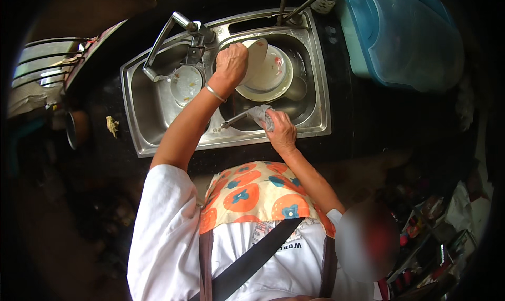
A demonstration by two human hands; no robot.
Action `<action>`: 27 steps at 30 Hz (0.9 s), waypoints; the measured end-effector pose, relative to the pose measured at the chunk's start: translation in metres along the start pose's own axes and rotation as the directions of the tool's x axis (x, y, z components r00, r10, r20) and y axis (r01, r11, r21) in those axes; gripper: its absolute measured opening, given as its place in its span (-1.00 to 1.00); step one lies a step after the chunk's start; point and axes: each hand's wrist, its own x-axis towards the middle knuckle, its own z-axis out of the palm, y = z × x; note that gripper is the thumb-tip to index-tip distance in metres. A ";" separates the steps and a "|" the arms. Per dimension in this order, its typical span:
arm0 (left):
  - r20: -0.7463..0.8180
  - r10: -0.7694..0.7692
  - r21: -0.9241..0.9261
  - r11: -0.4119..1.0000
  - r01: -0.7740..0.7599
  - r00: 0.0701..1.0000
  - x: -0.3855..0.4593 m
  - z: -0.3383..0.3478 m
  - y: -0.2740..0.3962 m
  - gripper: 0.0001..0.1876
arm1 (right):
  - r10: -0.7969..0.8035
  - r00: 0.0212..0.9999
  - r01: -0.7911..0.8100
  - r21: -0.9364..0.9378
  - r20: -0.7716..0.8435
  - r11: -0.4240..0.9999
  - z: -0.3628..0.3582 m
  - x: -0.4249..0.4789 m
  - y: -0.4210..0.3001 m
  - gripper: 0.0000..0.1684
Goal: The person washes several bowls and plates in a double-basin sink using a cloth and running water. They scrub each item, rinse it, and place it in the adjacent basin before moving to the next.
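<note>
My left hand [232,64], wearing a bangle at the wrist, grips a white dish [258,50] with a small floral pattern, tilted over the right basin. Below it, a white bowl [272,74] with a red motif sits inside a larger pale bowl [258,96]. My right hand [283,132] is closed on a grey cloth [261,113] at the basin's front edge. A metal handle [236,119] runs into this cloth. In line with it, a rounded metal spoon or ladle head [296,89] lies beside the bowls; the cloth hides any join.
The steel double sink [214,137] has a folding faucet [158,44] over its left basin, where patterned dishware [186,84] stands. A yellowish scrap [112,126] lies on the dark counter. A blue-lidded plastic box [410,40] stands right, near a glass jar [324,3].
</note>
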 end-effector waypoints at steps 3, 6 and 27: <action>-0.115 -0.034 -0.089 0.996 0.023 0.993 -0.020 -0.013 0.006 -0.72 | 0.008 0.999 -0.010 0.056 0.033 0.998 -0.002 0.002 0.002 -0.59; -0.128 -0.123 -0.325 0.943 0.076 0.984 -0.041 -0.020 -0.017 -0.68 | 0.118 0.960 -0.103 -0.073 0.255 0.992 -0.001 0.017 0.017 -0.62; 0.115 -0.356 -0.808 0.510 0.296 0.927 -0.159 -0.007 -0.025 -0.33 | 0.397 0.807 -0.558 0.343 0.437 0.756 0.010 0.045 0.035 -0.47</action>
